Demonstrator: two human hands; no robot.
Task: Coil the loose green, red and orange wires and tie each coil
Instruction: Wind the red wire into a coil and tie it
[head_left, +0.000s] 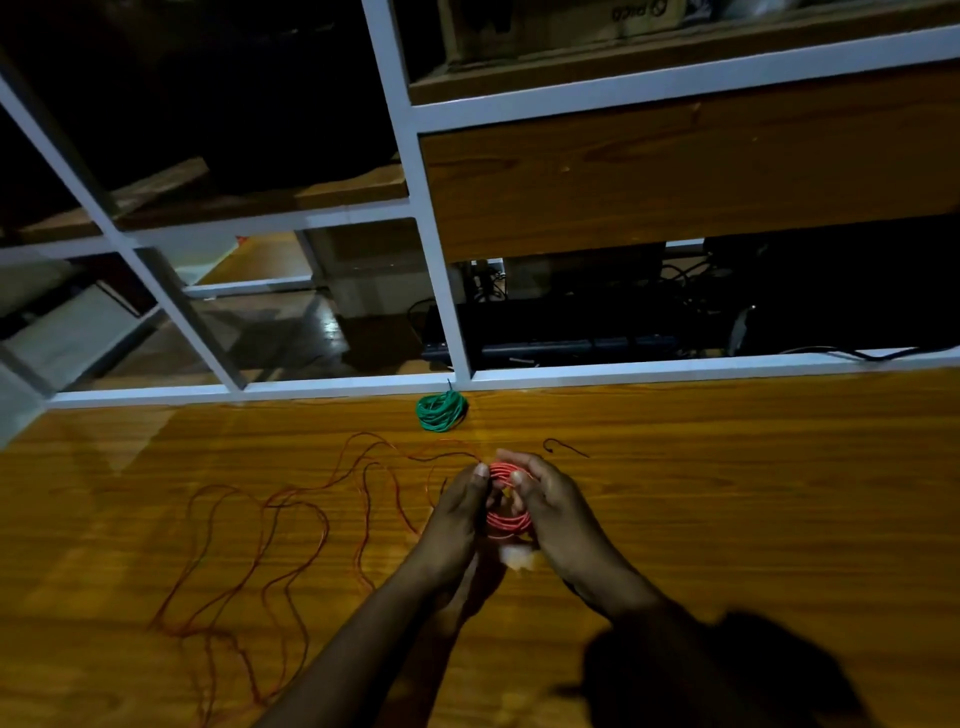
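Both hands grip the red coil (508, 514) above the wooden table (727, 493): the left hand (457, 512) at its 9 o'clock side, the right hand (550, 506) at 3 o'clock. The green coil (441, 410) lies at 11 o'clock beyond them; loose orange wire (291, 525) sprawls toward 9 o'clock.

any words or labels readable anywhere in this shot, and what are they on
Cardboard box on the upper shelf: dark printed lettering near its top right, seen upside down and blurred, too unclear to read.
Nothing else bears text: not the green wire coil, the red wire coil or the wooden table.
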